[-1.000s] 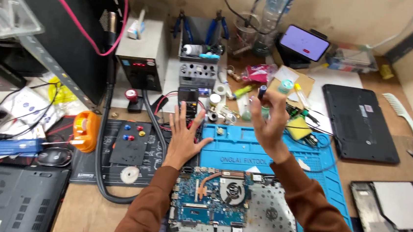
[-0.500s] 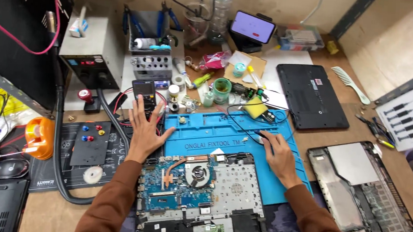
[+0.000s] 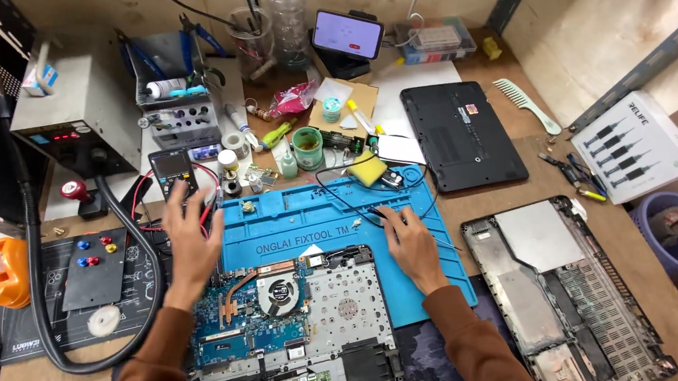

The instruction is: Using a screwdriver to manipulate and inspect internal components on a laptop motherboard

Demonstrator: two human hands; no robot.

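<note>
Blue repair mat (image 3: 433,222) | right hand (image 3: 409,240) pinched black probe (image 3: 375,212) | left hand (image 3: 190,235) flat, empty, by multimeter (image 3: 173,171) | step: probe pickup, then probably careful tip placement on opened laptop (image 3: 296,324)

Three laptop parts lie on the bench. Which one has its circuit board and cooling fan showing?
The opened laptop base lying between the two hands, partly on the blue silicone mat. The closed black laptop and the grey bottom cover on the right show neither.

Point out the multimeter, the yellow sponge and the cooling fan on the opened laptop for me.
multimeter (image 3: 174,171), head view, on its dark body above the left hand's fingertips.
yellow sponge (image 3: 367,169), head view, on its top face.
cooling fan (image 3: 277,290), head view, on the fan's round hub.
</note>
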